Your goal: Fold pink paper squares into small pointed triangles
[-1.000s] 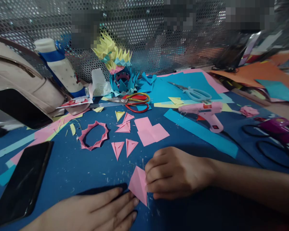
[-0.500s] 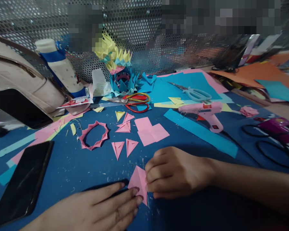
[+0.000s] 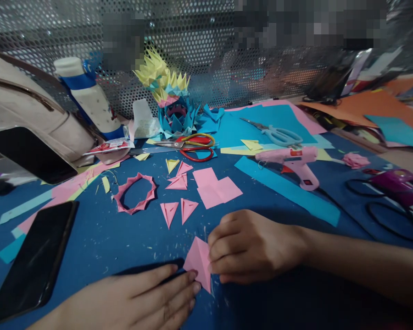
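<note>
A small pink paper piece (image 3: 197, 261) with folded creases lies on the blue table at the bottom centre. My right hand (image 3: 249, 247) has its fingers curled and pinches the paper's right edge. My left hand (image 3: 141, 298) lies flat with fingers stretched out, its fingertips touching the paper's lower left side. Just beyond are folded pink triangles (image 3: 168, 213), a stack of pink paper squares (image 3: 213, 188) and a pink ring of folded pieces (image 3: 120, 201).
Scissors with red and yellow handles (image 3: 197, 155), light blue scissors (image 3: 282, 135) and a pink glue gun (image 3: 303, 158) lie farther back. A folded-paper model (image 3: 172, 91) stands by the perforated panel. Left are two phones (image 3: 37, 256), a bottle (image 3: 89, 101) and a bag (image 3: 30, 101).
My left fingertips have drawn back very slightly on the pink paper. My right hand and the paper stay almost still.
</note>
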The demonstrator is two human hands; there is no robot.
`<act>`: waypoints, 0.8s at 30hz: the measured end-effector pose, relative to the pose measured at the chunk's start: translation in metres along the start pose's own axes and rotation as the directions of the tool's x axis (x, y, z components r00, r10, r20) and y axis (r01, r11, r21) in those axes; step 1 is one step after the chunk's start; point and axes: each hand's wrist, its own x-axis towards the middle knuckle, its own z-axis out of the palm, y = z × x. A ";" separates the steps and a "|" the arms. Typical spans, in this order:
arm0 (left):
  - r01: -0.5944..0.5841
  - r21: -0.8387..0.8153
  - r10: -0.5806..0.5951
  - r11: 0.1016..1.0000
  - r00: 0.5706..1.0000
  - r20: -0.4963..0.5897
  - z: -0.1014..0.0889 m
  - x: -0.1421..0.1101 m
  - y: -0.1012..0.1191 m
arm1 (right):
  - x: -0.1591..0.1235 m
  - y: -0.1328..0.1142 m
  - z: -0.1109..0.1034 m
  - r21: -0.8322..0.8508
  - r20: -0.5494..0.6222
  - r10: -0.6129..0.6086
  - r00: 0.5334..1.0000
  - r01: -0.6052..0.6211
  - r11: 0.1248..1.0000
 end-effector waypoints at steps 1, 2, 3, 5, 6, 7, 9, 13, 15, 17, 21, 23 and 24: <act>0.005 -0.001 -0.005 1.000 1.000 0.001 0.000 0.000 0.001 | 0.000 0.000 0.000 -0.002 -0.006 0.001 1.000 -0.001 1.000; 0.004 0.000 -0.004 1.000 1.000 0.002 -0.001 0.000 0.001 | 0.000 0.000 0.001 -0.003 -0.009 0.001 1.000 -0.001 1.000; -0.005 -0.001 0.005 1.000 1.000 -0.002 -0.002 0.001 0.000 | 0.000 0.000 0.001 -0.001 -0.013 -0.002 1.000 0.002 1.000; -0.029 0.003 0.029 1.000 0.999 -0.016 -0.003 0.001 -0.002 | 0.000 0.000 0.001 0.007 -0.010 -0.003 1.000 0.003 1.000; -0.038 0.005 0.038 0.999 0.999 -0.017 -0.003 0.001 -0.004 | 0.000 0.000 0.001 0.010 -0.009 -0.001 1.000 0.001 1.000; -0.043 0.006 0.043 0.999 0.999 -0.018 -0.003 0.001 -0.005 | 0.000 0.000 0.001 0.010 -0.009 0.002 1.000 -0.002 1.000; -0.030 0.007 0.031 1.000 0.999 -0.013 -0.003 0.000 -0.006 | 0.000 0.000 0.000 0.008 -0.014 0.003 1.000 -0.003 1.000; -0.043 0.025 0.043 0.999 0.999 -0.012 -0.001 -0.001 -0.004 | 0.002 0.000 -0.002 0.013 -0.019 -0.017 1.000 0.018 1.000; -0.038 0.017 0.038 0.999 0.999 -0.007 -0.001 -0.001 -0.004 | 0.002 0.000 -0.002 0.010 -0.023 -0.019 1.000 0.019 1.000; -0.021 -0.001 0.021 1.000 1.000 -0.004 -0.001 0.001 -0.004 | 0.003 0.000 -0.001 0.005 -0.027 -0.020 0.999 0.020 1.000; -0.034 -0.017 0.034 0.999 0.999 -0.004 -0.004 0.007 -0.008 | 0.002 0.000 -0.001 0.010 -0.028 -0.018 0.999 0.018 1.000; -0.048 -0.020 0.048 0.999 0.999 -0.004 -0.005 0.008 -0.011 | 0.002 0.001 -0.001 0.016 -0.025 -0.018 1.000 0.018 1.000; -0.052 -0.022 0.052 0.998 0.999 -0.004 -0.005 0.009 -0.011 | 0.002 0.001 -0.001 0.019 -0.024 -0.019 1.000 0.019 1.000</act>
